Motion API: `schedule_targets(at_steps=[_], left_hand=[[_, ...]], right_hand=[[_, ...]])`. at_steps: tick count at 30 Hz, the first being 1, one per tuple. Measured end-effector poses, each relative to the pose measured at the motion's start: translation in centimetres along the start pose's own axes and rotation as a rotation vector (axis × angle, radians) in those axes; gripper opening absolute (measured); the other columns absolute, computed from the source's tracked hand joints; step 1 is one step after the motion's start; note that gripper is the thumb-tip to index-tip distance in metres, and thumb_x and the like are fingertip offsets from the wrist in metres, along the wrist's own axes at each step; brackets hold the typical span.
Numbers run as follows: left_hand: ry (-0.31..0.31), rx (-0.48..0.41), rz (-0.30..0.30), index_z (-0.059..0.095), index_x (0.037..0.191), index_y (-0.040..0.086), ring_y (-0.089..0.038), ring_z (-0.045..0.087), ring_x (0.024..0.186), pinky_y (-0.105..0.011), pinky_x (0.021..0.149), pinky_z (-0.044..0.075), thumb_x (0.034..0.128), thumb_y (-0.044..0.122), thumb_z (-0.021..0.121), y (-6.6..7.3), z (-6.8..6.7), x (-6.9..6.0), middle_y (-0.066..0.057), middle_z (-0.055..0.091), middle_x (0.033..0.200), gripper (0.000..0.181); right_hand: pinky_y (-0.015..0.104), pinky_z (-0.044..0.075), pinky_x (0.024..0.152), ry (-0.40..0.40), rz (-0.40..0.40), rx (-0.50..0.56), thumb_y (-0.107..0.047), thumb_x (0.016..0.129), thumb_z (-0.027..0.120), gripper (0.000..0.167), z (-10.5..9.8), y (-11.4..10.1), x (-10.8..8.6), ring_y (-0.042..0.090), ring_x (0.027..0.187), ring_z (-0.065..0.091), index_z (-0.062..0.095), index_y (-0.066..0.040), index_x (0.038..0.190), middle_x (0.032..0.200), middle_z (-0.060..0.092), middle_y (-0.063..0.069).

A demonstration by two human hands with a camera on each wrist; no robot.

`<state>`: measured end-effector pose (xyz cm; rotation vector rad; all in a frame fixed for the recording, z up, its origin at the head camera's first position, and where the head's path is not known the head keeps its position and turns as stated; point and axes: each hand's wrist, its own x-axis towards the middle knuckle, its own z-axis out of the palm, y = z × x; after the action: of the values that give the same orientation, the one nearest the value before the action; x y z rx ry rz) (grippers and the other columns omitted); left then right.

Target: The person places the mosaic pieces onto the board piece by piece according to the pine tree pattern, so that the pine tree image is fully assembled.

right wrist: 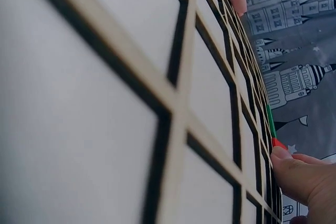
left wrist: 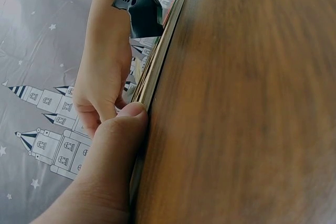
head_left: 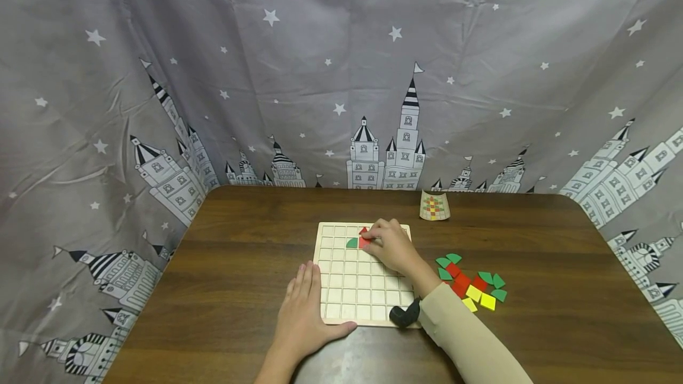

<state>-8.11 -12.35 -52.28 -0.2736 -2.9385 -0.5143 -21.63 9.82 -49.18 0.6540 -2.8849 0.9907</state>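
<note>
A pale wooden grid board (head_left: 334, 282) lies on the table. In its upper part sit a green quarter-round tile (head_left: 352, 243) and a red triangular-looking tile tip (head_left: 364, 230). My right hand (head_left: 392, 246) reaches over the board from the right, thumb and forefinger at a red square tile (head_left: 363, 243) beside the green one. Up close in the right wrist view, the thumb touches red (right wrist: 278, 143); the forefinger is partly hidden. My left hand (head_left: 303, 316) rests along the board's left side with fingers extended, its thumb (left wrist: 131, 114) against the near edge.
Loose green, red (head_left: 461, 284) and yellow tiles (head_left: 488, 301) lie right of the board, some touching. A small curled pattern card (head_left: 434, 206) stands behind it. A black wrist device (head_left: 405, 314) hangs over the board's near right corner. A grey curtain (head_left: 320, 76) borders the table.
</note>
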Motion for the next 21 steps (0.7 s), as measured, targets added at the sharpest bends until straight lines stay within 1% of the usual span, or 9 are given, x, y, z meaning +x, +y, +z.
schedule_targets(at_steps=[5,13,21], left_hand=[[-0.004,-0.003,-0.003,0.025,0.154,-0.004,-0.034,0.02,0.153,-0.05,0.122,0.026,0.0622,0.091,0.06,0.03,-0.08,-0.02,-0.021,0.024,0.163,0.137],[-0.002,0.0,-0.005,0.024,0.155,-0.003,-0.034,0.02,0.153,-0.05,0.122,0.026,0.0621,0.091,0.059,-0.06,-0.01,-0.01,-0.021,0.024,0.163,0.137],[0.004,-0.013,-0.008,0.024,0.155,-0.003,-0.034,0.02,0.153,-0.05,0.122,0.026,0.0616,0.091,0.06,-0.04,0.07,-0.05,-0.02,0.023,0.163,0.137]], right_hand=[[0.033,0.041,0.082,0.004,0.003,0.003,-0.025,0.086,0.078,0.025,0.08,0.17,0.11,0.015,0.094,0.047,0.078,-0.016,0.11,0.105,0.065,-0.005],[0.034,0.041,0.084,0.004,0.024,0.039,-0.024,0.084,0.079,0.016,0.12,0.17,0.14,0.014,0.094,0.047,0.08,-0.016,0.099,0.103,0.064,-0.007],[0.032,0.043,0.08,0.004,0.032,0.017,-0.025,0.086,0.078,0.018,0.19,0.0,-0.13,0.014,0.094,0.048,0.079,-0.016,0.102,0.103,0.065,-0.007]])
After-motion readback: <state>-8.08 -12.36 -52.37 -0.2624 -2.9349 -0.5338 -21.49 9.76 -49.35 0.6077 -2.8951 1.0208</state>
